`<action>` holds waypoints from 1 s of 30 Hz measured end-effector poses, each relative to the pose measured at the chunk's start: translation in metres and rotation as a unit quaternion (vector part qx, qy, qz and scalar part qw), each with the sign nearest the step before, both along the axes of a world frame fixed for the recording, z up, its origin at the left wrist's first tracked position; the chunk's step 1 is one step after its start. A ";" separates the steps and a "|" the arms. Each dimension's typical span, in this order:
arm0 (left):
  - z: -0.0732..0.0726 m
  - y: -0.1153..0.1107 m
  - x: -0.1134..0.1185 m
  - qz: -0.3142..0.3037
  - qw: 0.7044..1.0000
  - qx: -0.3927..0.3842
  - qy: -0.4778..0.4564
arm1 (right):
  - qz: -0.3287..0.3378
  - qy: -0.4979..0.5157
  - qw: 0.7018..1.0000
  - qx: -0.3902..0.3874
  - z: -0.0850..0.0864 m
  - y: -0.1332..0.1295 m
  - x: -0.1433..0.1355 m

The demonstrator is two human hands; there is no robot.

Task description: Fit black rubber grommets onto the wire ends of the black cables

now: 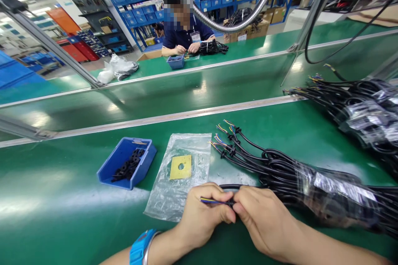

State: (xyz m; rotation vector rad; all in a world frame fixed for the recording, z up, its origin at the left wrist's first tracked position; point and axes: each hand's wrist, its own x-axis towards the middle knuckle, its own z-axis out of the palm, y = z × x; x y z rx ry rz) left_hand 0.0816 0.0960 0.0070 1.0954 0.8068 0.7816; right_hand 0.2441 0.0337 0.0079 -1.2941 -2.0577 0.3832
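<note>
My left hand point(207, 211) pinches the end of a black cable, where thin blue and yellow wires point(209, 201) stick out past the fingers. Close against it, my right hand point(263, 219) grips the same cable; a small dark part shows between the fingertips, mostly hidden. Behind my hands lies a bundle of black cables point(280, 163) with clear wrap, several ends carrying black grommets and bare coloured wires. Left of the bundle, a yellow square plate point(180, 167) with a hole rests on a clear plastic bag point(164, 198). A blue bin point(144, 167) holds small black parts.
More wrapped black cables point(370, 112) lie at the right. A metal edge strip point(174, 116) crosses behind the work surface. Across the bench a person point(186, 35) handles cables beside another blue bin point(176, 62). A flexible metal conduit point(236, 28) hangs overhead.
</note>
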 end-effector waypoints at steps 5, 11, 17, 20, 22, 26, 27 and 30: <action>-0.004 0.002 -0.002 -0.022 0.993 -0.111 -0.041 | -0.031 -0.028 0.997 0.070 0.002 0.001 0.006; 0.003 -0.001 -0.003 -0.016 0.998 0.045 0.033 | -0.013 -0.027 0.996 0.082 0.002 -0.001 0.002; 0.004 -0.004 -0.004 -0.051 0.981 0.183 0.044 | 0.018 0.016 0.999 0.031 0.006 -0.004 0.001; 0.005 -0.003 -0.002 -0.046 0.978 0.198 0.056 | 0.066 0.045 0.996 -0.030 0.011 -0.002 0.005; 0.006 -0.002 -0.001 -0.036 0.982 0.173 0.067 | 0.075 0.056 0.993 -0.075 0.013 0.001 0.007; 0.007 0.001 0.002 -0.012 0.999 0.006 0.031 | 0.044 0.048 0.995 -0.074 0.010 0.003 0.012; 0.006 0.002 0.002 -0.013 0.999 -0.041 0.014 | 0.039 0.045 0.997 -0.059 0.008 0.002 0.013; 0.004 0.002 0.001 -0.018 0.998 -0.061 0.000 | 0.032 0.033 0.999 -0.011 0.003 0.000 0.014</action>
